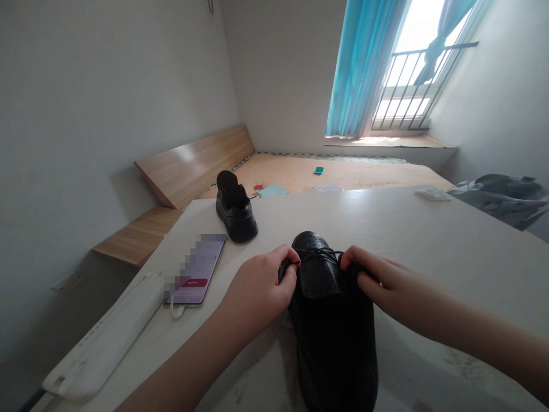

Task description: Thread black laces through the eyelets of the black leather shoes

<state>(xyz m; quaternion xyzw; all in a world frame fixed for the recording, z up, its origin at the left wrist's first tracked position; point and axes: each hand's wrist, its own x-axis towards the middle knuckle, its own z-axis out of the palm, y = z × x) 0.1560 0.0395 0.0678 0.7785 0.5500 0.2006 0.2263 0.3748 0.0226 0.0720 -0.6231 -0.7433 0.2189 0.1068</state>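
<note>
A black leather lace-up shoe [337, 349] stands on the white table in front of me, its toe pointing away. My left hand [266, 281] is closed in a pinch on the left lace flap of the shoe. On the opposite side, my right hand [376, 273] pinches the right flap between thumb and fingers. Thin black laces [318, 253] cross over the leather tongue [321, 279] between both hands. Whether a lace end is also under my fingertips is hidden. A second black shoe [238, 214] sits apart, farther back on the left.
A lit phone [201, 272] with a cable plugged in lies left on the white table [377, 220], beside a long white case-like object [107, 337]. Behind the table is a bed [364, 171] with small packets. A clear plastic packet [432, 195] and a grey bag [501, 197] are right.
</note>
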